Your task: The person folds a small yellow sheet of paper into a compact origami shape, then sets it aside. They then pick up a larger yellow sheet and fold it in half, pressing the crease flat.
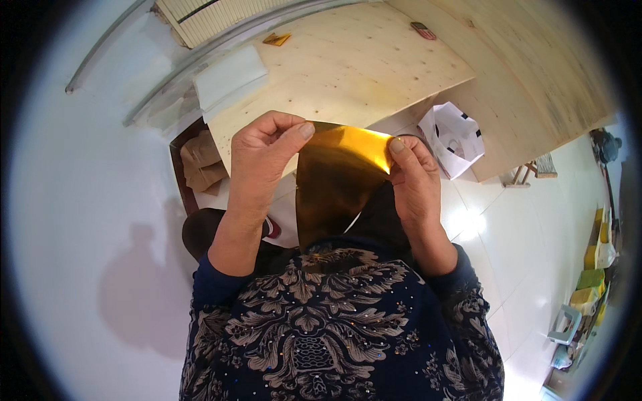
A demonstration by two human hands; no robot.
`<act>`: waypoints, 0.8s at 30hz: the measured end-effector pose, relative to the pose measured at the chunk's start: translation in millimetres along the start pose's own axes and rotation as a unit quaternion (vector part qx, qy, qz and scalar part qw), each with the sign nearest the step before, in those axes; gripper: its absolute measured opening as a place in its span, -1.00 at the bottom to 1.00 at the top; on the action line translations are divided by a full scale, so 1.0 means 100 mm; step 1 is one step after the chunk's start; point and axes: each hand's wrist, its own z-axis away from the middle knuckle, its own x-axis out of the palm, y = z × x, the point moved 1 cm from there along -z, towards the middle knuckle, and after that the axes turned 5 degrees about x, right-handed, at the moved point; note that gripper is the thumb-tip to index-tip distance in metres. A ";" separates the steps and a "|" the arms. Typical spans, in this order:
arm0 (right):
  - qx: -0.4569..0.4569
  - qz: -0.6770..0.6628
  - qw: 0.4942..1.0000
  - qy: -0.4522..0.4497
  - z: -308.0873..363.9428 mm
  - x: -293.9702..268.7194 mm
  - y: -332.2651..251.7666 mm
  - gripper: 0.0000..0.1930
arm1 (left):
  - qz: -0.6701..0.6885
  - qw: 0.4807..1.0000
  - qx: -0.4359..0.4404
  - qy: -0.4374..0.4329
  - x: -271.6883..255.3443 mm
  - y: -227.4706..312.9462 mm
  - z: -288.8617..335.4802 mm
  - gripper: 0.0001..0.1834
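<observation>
A shiny gold foil sheet [338,180] hangs upright between my hands, in front of my body and above my lap. My left hand [271,144] pinches its upper left corner between thumb and fingers. At the upper right corner my right hand [411,170] pinches the sheet the same way. The top edge is stretched between them and bends a little, with a bright glint near the right hand. The lower end of the sheet reaches down close to my patterned dark top [321,321].
Ahead stands a plywood table [334,60] bearing a stack of pale sheets [231,77], a small folded gold piece [277,39] and a small red-and-green item [423,30]. A white bag [451,137] stands right of the table, a box with brown paper [202,160] left. Goods [588,294] line the right.
</observation>
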 end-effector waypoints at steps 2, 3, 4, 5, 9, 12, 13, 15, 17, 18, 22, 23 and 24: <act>-0.003 0.002 1.000 0.002 0.00 0.00 -0.01 -0.85 | -0.002 1.000 -0.002 -0.006 0.00 0.00 0.00 -0.89; -0.011 0.000 1.000 0.003 0.00 0.01 -0.01 -0.85 | -0.005 1.000 -0.006 -0.011 -0.01 0.01 0.00 -0.88; -0.019 -0.002 1.000 0.005 0.00 0.01 -0.02 -0.85 | 0.004 1.000 -0.010 -0.013 -0.01 0.01 0.00 -0.88; -0.015 0.004 1.000 -0.001 0.00 0.01 -0.02 -0.85 | -0.013 1.000 -0.004 -0.011 -0.01 0.02 0.00 -0.89; -0.016 0.026 0.999 -0.009 -0.01 0.00 -0.02 -0.84 | -0.024 1.000 0.011 0.000 -0.01 0.03 0.00 -0.89; -0.013 0.029 0.999 -0.006 -0.01 -0.01 -0.02 -0.83 | -0.028 0.999 0.015 -0.002 -0.01 0.03 -0.01 -0.89; -0.009 0.029 1.000 -0.006 -0.01 -0.01 -0.02 -0.83 | -0.021 1.000 0.014 -0.002 -0.01 0.04 0.00 -0.88; -0.011 0.029 0.999 -0.006 0.00 0.00 -0.03 -0.83 | -0.031 0.999 0.017 -0.002 -0.02 0.04 -0.01 -0.88; -0.013 0.028 0.999 -0.008 0.01 0.01 -0.04 -0.83 | -0.035 0.999 0.017 -0.003 -0.02 0.05 -0.01 -0.89; -0.014 0.026 1.000 -0.010 0.02 0.02 -0.05 -0.83 | -0.039 0.999 0.017 -0.004 -0.02 0.05 0.00 -0.89; -0.044 0.032 0.998 -0.019 0.02 0.03 -0.06 -0.83 | -0.026 1.000 0.015 -0.002 -0.01 0.05 0.00 -0.88; -0.041 0.035 0.998 -0.021 0.03 0.03 -0.06 -0.83 | -0.035 0.999 0.016 0.000 -0.01 0.05 0.00 -0.88; -0.039 0.038 0.998 -0.024 0.04 0.02 -0.06 -0.83 | -0.035 0.999 0.014 0.003 -0.01 0.05 0.01 -0.88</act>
